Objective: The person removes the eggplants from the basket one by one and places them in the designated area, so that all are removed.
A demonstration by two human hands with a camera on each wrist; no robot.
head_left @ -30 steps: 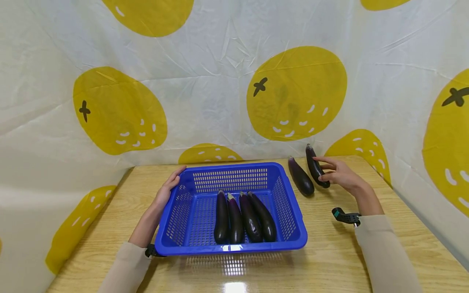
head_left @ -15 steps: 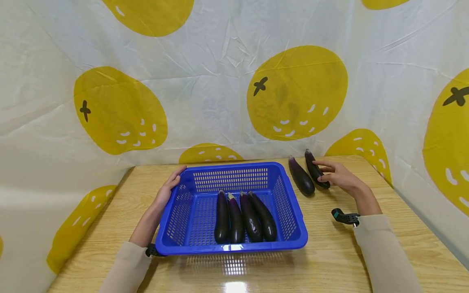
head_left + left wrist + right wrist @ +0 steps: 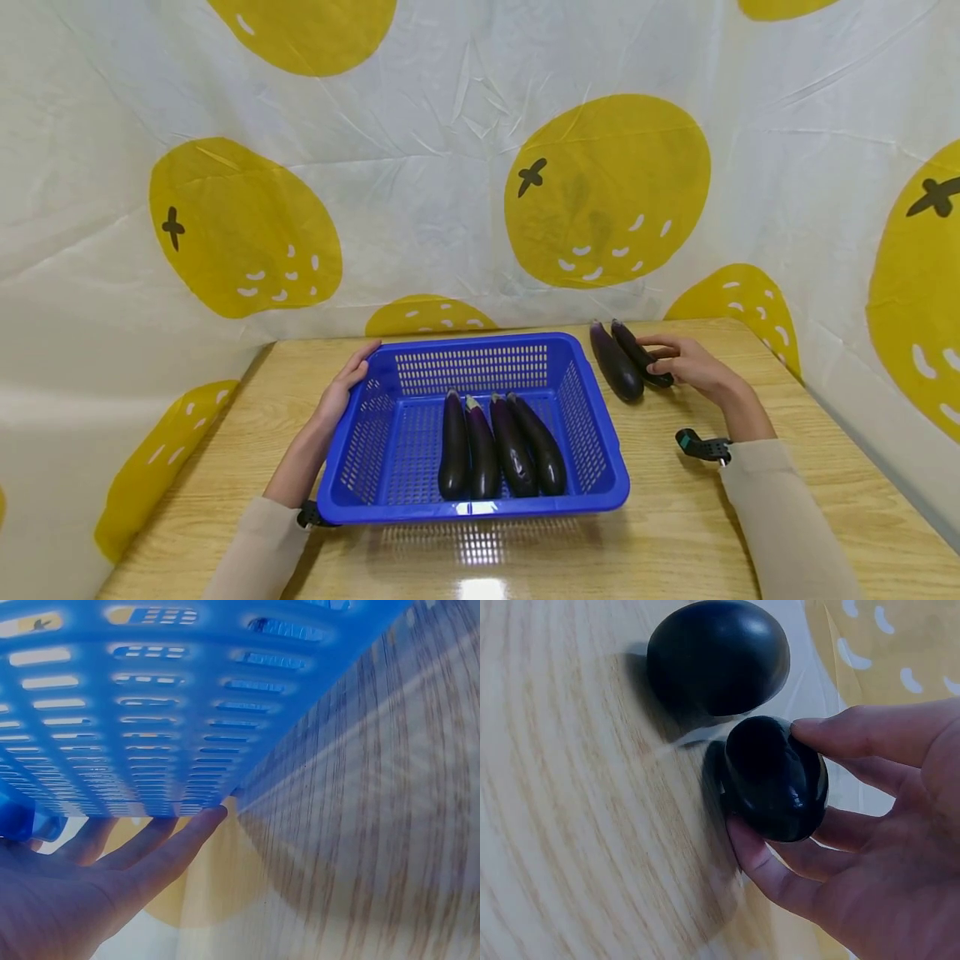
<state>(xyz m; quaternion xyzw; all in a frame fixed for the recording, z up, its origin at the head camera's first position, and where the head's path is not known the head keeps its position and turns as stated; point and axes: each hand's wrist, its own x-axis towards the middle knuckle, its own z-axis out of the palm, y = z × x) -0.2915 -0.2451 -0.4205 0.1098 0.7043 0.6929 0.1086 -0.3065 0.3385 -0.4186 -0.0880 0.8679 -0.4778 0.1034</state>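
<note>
1. Head view: the right hand (image 3: 686, 367) is sitting right of centre in the frame, its fingers and thumb curling round the thicker end of an eggplant (image 3: 640, 363) that is lying on the wooden table (image 3: 675, 533). A second eggplant (image 3: 616, 370) is lying just to its left, close beside it. The left hand (image 3: 339, 396) is resting with straight fingers against the left wall of the blue basket (image 3: 592, 408) in the middle of the frame. Four eggplants (image 3: 498, 446) are lying side by side inside it.
2. Left wrist view: the left hand's fingers (image 3: 169, 851) are lying straight under the slotted basket wall (image 3: 150, 712), touching it at the lower left.
3. Right wrist view: thumb and fingers (image 3: 772, 870) are pinching the held eggplant's rounded end (image 3: 776, 780) at centre. The second eggplant (image 3: 718, 656) is lying just above it in the frame.
</note>
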